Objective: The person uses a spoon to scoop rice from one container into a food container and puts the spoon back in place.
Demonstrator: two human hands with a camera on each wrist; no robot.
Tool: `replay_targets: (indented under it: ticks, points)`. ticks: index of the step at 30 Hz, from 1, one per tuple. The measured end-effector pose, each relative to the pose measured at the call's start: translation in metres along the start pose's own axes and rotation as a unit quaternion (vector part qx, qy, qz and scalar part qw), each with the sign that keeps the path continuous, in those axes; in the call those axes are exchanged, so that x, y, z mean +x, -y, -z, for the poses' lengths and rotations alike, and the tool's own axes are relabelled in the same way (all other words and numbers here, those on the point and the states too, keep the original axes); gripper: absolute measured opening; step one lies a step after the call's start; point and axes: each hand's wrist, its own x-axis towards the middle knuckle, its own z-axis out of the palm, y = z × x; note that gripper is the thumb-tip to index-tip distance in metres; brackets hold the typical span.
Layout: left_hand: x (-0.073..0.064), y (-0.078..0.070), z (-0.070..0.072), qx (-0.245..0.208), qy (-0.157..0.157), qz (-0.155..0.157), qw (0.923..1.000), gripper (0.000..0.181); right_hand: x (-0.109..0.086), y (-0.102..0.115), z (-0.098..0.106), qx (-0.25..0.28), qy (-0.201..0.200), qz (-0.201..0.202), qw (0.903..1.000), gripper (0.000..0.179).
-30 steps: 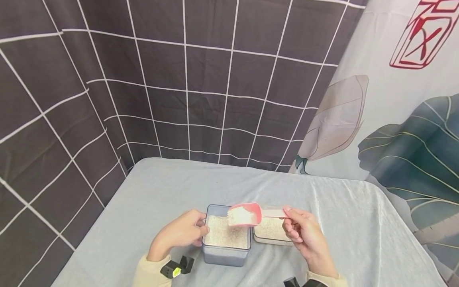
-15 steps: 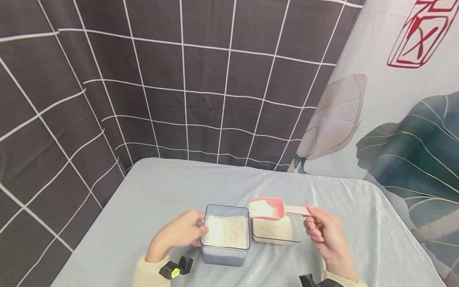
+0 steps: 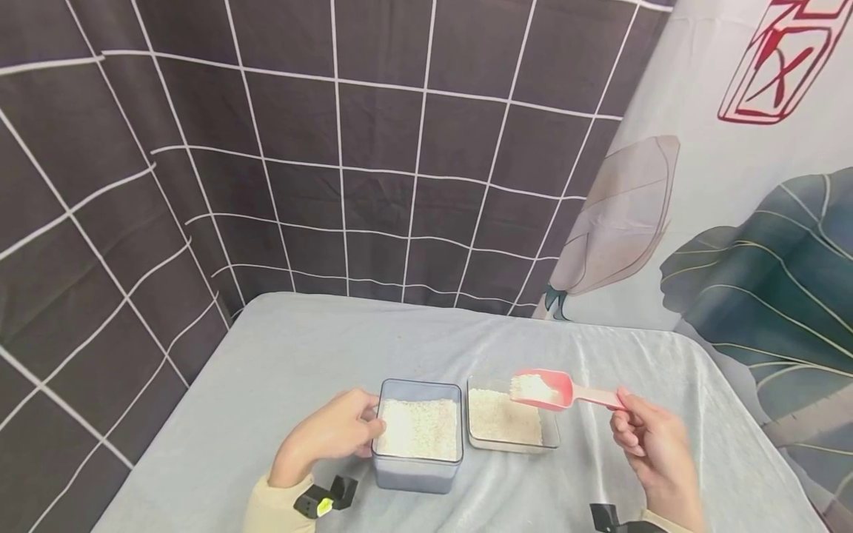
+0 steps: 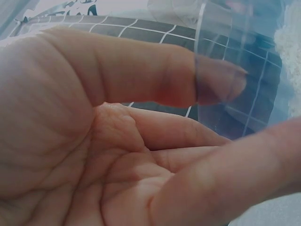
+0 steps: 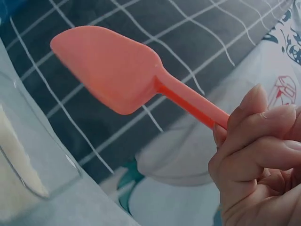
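Head view: pale cloth-covered worktop [image 3: 320, 348] bearing a blue bin [image 3: 416, 477] and, just right of it, a lower clear box [image 3: 551, 431].
Left hand [image 3: 333, 429]: grip clamped on the bin's left side.
Right hand [image 3: 660, 448]: grip clamped on the handle end of a pink scoop [image 3: 563, 389].
Scoop: raised at the clear box's far right, bowl pointing left, carrying white grains [image 3: 532, 386].
Both containers: rice-like filling inside.
Far side: dark grid-patterned curtain [image 3: 380, 126].
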Motion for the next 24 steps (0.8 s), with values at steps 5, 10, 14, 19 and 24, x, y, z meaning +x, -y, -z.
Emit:
replay_targets:
  ticks: [5,10,14,19,24]
  points:
    - [0.0,0.0,0.0,0.001,0.0,0.002,1.0,0.033,-0.003,0.004,0.006,-0.073,-0.064,0.0,0.9953,0.031]
    - [-0.001,-0.001,0.001,0.002,0.0,0.0,1.0,0.031,-0.006,0.006,0.003,-0.17,-0.111,0.002,0.9791,0.029]
    - [-0.001,-0.002,0.001,0.006,-0.001,-0.001,1.0,0.03,-0.007,0.007,-0.001,-0.235,-0.14,-0.003,0.9618,0.029]
    - [-0.001,-0.002,0.001,0.01,-0.003,0.0,1.0,0.031,-0.008,0.009,-0.009,-0.324,-0.164,-0.001,0.9318,0.033]
    - [-0.001,-0.002,0.0,0.009,-0.005,0.004,0.9999,0.035,-0.011,0.013,-0.017,-0.357,-0.173,0.011,0.918,0.034]
